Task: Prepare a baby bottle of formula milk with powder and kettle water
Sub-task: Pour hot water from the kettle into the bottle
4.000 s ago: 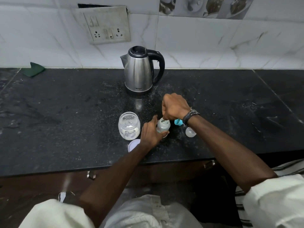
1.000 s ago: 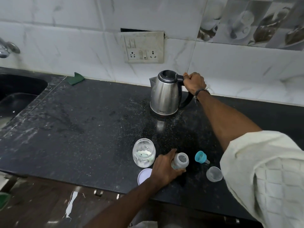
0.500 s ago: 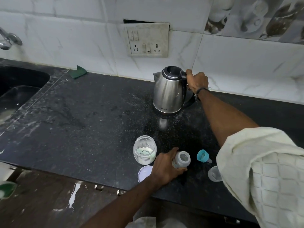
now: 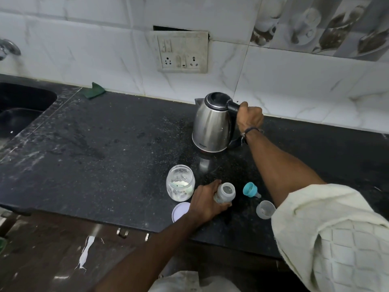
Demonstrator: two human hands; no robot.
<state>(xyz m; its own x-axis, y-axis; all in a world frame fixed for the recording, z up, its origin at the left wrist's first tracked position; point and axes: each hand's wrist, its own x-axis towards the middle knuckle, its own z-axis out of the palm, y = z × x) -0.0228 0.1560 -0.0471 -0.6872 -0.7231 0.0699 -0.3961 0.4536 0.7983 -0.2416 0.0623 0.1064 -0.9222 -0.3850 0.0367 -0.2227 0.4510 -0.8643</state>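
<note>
A steel kettle (image 4: 211, 127) with a black lid stands near the wall on the black counter (image 4: 94, 148). My right hand (image 4: 250, 118) grips its black handle. Nearer the front edge, the open baby bottle (image 4: 225, 192) stands upright, and my left hand (image 4: 207, 202) holds it around the body. Left of the bottle is an open glass jar (image 4: 180, 183) with white powder at its bottom. The jar's white lid (image 4: 180, 211) lies flat by the counter edge. The bottle's teal teat ring (image 4: 250, 189) and clear cap (image 4: 265, 209) lie to the right.
A sink basin (image 4: 19, 114) is set into the counter at far left, with a tap (image 4: 7, 49) above it. A green cloth (image 4: 95, 90) lies against the wall tiles. A socket plate (image 4: 182, 51) hangs above the kettle. Cabinet handles (image 4: 123, 232) show below the edge.
Four seconds ago my right hand was over the bottle's mouth; it has since gone to the kettle handle. In the last second the kettle looks slightly tilted and the view shifted. My left hand stays on the bottle.
</note>
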